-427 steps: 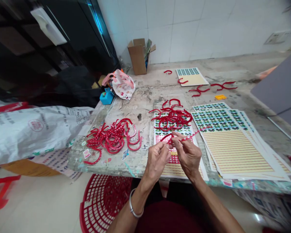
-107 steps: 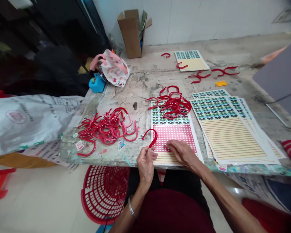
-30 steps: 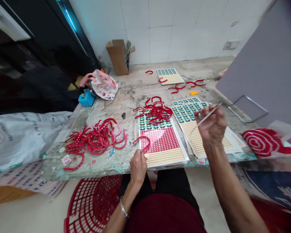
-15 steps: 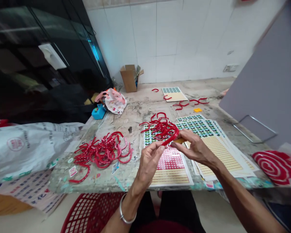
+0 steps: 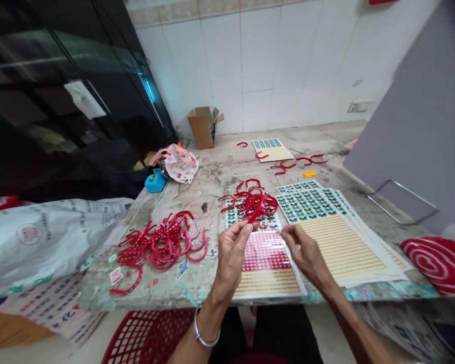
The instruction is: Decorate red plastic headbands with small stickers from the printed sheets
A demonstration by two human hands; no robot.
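My left hand [image 5: 231, 255] pinches a red headband [image 5: 257, 208] by one end and holds it tilted up above the table. My right hand [image 5: 303, 247] is closed, its fingertips at the right edge of a sheet of red-and-pink patterned stickers [image 5: 265, 253]. Whatever sits in those fingers is mostly hidden. Just beyond the left hand, a heap of plain red headbands [image 5: 244, 202] lies on a sheet of green-and-blue stickers [image 5: 233, 218]. To the left, a larger pile of red headbands [image 5: 163, 240] includes some with white dots.
Overlapping sticker sheets [image 5: 326, 227] lie to the right. Farther back are another sheet [image 5: 273, 151], loose headbands, a yellow piece [image 5: 310, 174], a cardboard box [image 5: 201, 129], a plastic bag [image 5: 181, 164] and a blue tape dispenser [image 5: 155, 181]. A red basket [image 5: 136, 331] stands below the table edge.
My right hand has moved away from the headband and down to the sticker sheet. The headband in my left hand now points more upward. The view has shifted slightly.
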